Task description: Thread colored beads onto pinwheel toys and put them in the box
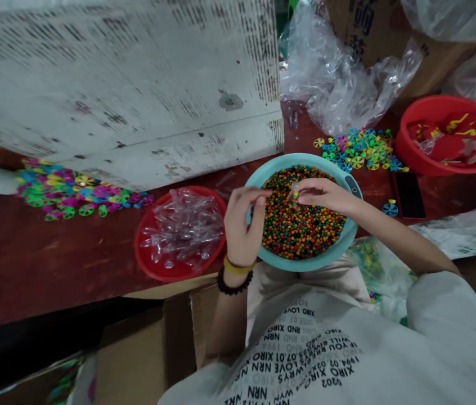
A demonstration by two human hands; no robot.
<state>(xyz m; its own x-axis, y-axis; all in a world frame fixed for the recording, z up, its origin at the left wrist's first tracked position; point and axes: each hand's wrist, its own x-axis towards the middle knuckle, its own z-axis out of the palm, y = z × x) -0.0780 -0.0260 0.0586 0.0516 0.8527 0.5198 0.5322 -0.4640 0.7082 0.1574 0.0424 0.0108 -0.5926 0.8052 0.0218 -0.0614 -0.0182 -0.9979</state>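
Observation:
A teal bowl [345,241] heaped with small multicoloured beads [301,225] sits at the table's near edge. Over the beads my right hand [320,194] pinches a small clear tube [295,194] that has coloured beads inside. My left hand [244,222] hovers at the bowl's left rim with fingers curled and fingertips pinched together; what they hold is too small to make out. A yellow band and a black bead bracelet circle my left wrist.
A red bowl [147,264] of clear plastic tubes stands left of the teal one. Colourful plastic wheels lie in piles at left [69,191] and behind [358,149]. Another red basin [415,152], a black phone [409,194], crumpled plastic bags [339,73] and a white board [124,84] surround them.

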